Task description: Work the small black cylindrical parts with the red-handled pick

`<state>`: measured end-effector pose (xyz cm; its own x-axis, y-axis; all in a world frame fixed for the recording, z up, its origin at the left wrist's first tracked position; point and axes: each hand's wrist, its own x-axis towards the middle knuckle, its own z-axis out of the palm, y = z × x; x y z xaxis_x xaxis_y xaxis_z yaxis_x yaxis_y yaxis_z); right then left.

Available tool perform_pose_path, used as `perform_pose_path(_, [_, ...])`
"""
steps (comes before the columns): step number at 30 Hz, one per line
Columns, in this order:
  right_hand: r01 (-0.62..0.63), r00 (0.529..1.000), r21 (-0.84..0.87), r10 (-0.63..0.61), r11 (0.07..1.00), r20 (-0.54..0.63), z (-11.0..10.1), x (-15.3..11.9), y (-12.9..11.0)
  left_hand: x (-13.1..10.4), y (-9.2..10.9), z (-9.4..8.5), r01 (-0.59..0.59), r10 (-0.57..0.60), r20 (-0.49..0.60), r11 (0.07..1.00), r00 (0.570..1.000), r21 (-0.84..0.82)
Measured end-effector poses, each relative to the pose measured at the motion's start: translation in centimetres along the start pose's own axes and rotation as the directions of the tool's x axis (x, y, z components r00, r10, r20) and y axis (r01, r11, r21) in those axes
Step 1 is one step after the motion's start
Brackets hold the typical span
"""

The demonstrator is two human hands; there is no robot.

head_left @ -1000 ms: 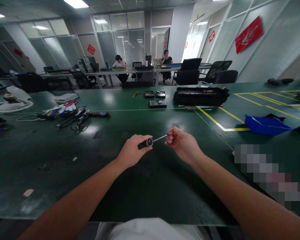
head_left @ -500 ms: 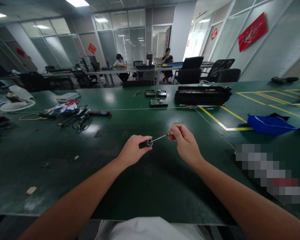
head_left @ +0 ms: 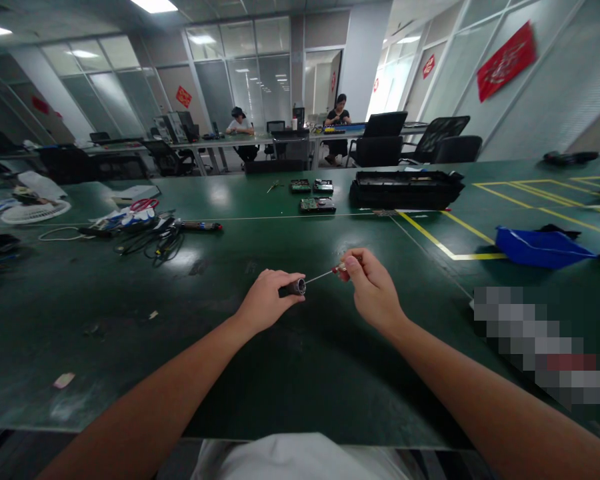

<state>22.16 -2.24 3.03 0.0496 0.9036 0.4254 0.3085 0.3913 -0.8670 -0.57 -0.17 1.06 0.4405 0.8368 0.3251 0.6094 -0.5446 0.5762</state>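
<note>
My left hand [head_left: 266, 300] is closed on a short dark cylinder [head_left: 295, 287], gripped between thumb and fingers. Its hollow, metallic-looking end faces right. In my right hand [head_left: 373, 283] is a thin screwdriver [head_left: 319, 277], with a slim bright shaft and a reddish, partly see-through handle mostly hidden by the fingers. The shaft points left and its tip meets the cylinder's open end; whether it touches the rim or something inside is too small to tell. Both hands hover over the green tabletop [head_left: 280, 387].
Several circuit-board drives [head_left: 317, 205] lie ahead, beside a long black casing [head_left: 405, 190]. To the left are tangled cables [head_left: 155, 240] and a dark pen-shaped tool [head_left: 200, 226]. A blue bag [head_left: 540, 247] and a blurred-out object [head_left: 540, 347] lie right. Two people sit at a far desk.
The cylinder's open end has turned slightly, and the screwdriver's shaft has shifted a little at its mouth. Both hands stay nearly in place. A person at the far desk has lowered a hand.
</note>
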Motion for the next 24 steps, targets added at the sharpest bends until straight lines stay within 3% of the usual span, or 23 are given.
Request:
perform_pose_path(13, [-0.012, 0.999, -0.176, 0.003, 0.984, -0.051, -0.5, 0.1, -0.9, 0.0, 0.0, -0.1, 0.077, -0.076, 0.022, 0.996, 0.997, -0.045])
perform_pose_path(17, [-0.014, 0.998, -0.204, 0.0, 0.979, -0.068, -0.5, 0.1, -1.1, 0.1, -0.5, 0.4, 0.128, -0.136, -0.019, 0.964, 0.991, -0.233])
perform_pose_path(21, [-0.002, 0.997, -0.195, -0.014, 0.981, -0.082, -0.5, 0.1, -1.0, 0.5, -0.9, 0.9, 0.152, -0.203, -0.043, 0.843, 0.978, -0.516])
perform_pose_path(24, [-0.005, 0.997, -0.186, -0.009, 0.982, -0.075, -0.6, 0.2, -0.9, 0.8, -0.9, 0.9, 0.173, -0.273, -0.07, 0.766, 0.96, -0.619])
